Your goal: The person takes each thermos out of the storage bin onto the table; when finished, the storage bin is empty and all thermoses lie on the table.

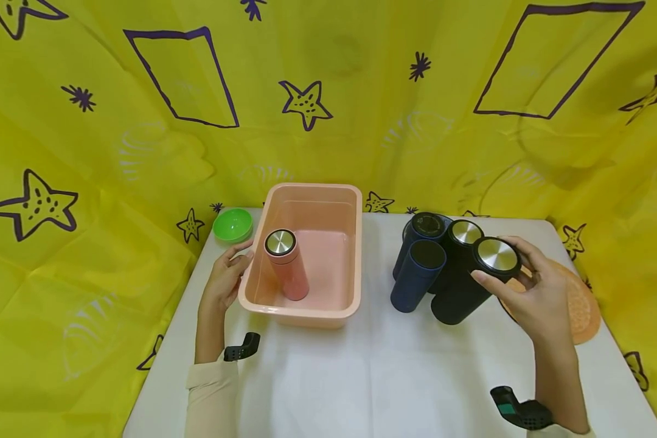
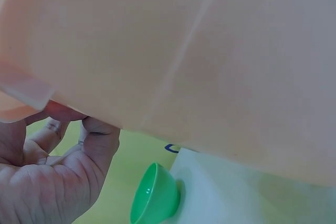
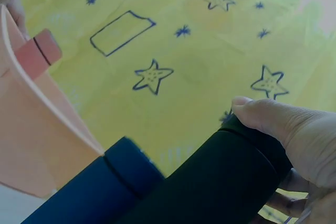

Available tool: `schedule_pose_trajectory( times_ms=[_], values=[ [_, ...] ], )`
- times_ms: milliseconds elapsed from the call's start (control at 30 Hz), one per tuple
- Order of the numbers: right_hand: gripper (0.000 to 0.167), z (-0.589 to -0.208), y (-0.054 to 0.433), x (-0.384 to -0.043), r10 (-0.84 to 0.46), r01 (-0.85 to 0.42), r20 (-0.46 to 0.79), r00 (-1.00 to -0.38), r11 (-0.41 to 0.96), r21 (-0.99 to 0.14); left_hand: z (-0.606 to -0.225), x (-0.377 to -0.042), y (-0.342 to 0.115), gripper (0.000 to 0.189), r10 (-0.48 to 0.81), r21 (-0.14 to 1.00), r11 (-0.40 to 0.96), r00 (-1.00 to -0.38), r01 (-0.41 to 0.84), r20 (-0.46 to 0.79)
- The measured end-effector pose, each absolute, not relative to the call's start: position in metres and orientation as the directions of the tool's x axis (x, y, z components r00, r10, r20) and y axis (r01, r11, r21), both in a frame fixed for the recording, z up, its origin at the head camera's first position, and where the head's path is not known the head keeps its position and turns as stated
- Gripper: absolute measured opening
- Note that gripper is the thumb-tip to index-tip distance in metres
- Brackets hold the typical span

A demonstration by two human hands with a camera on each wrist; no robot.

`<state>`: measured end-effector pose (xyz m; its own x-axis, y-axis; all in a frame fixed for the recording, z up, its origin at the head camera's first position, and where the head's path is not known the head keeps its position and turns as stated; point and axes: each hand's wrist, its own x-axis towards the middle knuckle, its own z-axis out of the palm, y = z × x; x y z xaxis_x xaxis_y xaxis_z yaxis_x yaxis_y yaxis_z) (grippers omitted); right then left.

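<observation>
My left hand [image 1: 227, 280] grips the left rim of a peach plastic tub [image 1: 356, 261]. Inside the tub stands a pink thermos bottle [image 1: 292, 277] with a silver-topped lid. On the right, my right hand [image 1: 544, 298] holds a black thermos bottle [image 1: 462, 298] near its silver-topped lid, thumb on the near side and fingers around the far side. Close against that bottle are another black thermos [image 1: 467, 231] and two dark blue bottles, the nearer one [image 1: 416, 283] in front of the other [image 1: 407, 246]. Part of one more bottle shows behind them.
A green bowl [image 1: 233, 225] sits at the table's back left corner, beside the tub. An orange round mat [image 1: 583, 310] lies under and behind my right hand. Yellow patterned cloth [image 1: 339, 152] hangs around the white table [image 1: 328, 389].
</observation>
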<state>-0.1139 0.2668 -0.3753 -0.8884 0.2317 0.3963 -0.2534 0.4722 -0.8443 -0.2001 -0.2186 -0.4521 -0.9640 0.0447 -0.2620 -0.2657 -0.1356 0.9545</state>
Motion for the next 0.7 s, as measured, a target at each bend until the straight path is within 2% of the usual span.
schedule_pose_trajectory(
  times_ms=[267,700],
  values=[
    [0.069,-0.398,0.267,-0.123,0.255,-0.210,0.364,-0.896,0.479,-0.853,-0.452,-0.200,-0.220,0.050,0.044,0.951,-0.136,-0.961,-0.276,-0.273],
    [0.067,-0.424,0.261,-0.131,0.273,-0.229,0.406,-0.872,0.505,-0.832,-0.454,-0.201,-0.219,0.048,0.046,0.952,-0.147,-0.963,-0.268,-0.264]
  ],
)
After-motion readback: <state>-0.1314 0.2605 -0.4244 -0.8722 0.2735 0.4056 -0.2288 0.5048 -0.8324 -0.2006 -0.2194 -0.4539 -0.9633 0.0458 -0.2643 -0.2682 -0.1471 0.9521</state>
